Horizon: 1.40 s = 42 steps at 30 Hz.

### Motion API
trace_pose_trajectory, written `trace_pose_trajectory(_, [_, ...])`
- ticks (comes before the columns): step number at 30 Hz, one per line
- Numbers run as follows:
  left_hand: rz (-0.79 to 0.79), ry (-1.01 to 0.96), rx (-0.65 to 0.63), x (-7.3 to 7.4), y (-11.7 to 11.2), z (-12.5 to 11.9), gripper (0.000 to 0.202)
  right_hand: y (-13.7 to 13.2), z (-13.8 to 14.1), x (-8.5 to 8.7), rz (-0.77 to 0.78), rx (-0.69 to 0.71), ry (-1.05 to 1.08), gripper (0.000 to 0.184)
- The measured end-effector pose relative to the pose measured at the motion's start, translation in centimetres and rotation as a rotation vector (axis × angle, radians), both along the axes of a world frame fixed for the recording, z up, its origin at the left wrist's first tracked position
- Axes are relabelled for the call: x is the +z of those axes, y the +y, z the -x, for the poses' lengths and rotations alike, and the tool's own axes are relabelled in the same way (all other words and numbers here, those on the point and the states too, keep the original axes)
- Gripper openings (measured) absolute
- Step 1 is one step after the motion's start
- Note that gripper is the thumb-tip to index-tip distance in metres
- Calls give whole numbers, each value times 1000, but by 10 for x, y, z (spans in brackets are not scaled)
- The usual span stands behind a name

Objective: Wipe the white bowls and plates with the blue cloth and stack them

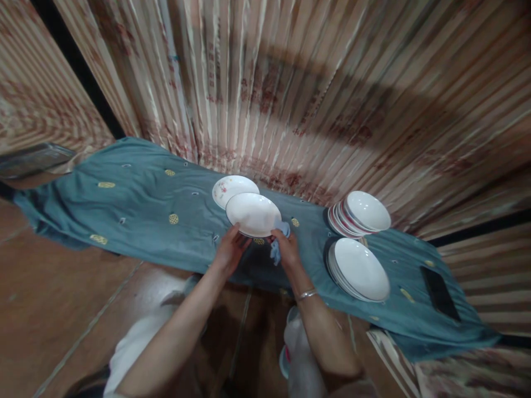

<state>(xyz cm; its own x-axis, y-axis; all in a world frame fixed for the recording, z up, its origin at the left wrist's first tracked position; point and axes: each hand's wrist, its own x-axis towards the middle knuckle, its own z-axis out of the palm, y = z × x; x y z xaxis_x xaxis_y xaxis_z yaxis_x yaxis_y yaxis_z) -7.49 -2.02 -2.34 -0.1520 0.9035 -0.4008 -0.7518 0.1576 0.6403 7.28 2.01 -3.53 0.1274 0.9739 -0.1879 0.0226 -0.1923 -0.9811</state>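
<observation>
I hold a white plate [253, 213] above the blue-green cloth [145, 210]. My left hand [229, 250] grips its near left rim, fingers closed on the edge. At the plate's near right rim, my right hand [285, 247] is closed on both the rim and a small light blue rag [277, 243] that hangs from the fingers. Just behind the held plate lies another white plate [226, 188] with a faint pink pattern, flat on the cloth.
Two stacks of white plates stand to the right: a far stack with red rims [359, 213] and a near stack [357, 269]. A black phone [440, 293] lies at the cloth's right end. Striped curtains [311, 83] hang behind. Brown tiled floor [62, 309] lies below.
</observation>
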Motion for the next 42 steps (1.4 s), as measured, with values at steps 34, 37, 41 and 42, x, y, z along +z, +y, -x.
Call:
trace_pose_trajectory(34, [55,170,-230,-25,-21,-38,64,-25,-87,-17,-576,264,-1018,50])
trace_pose_trajectory(37, [65,155,-222,-24,-22,-38,65,-28,-87,-16,-562,392,-1067,33])
trace_pose_trajectory(41, [97,160,-217,-21,-22,-40,60,-21,-81,-15,-436,421,-1225,30])
trace_pose_trajectory(42, [112,158,-214,-20,-22,-40,59,-18,-78,-15,-415,412,-1258,29])
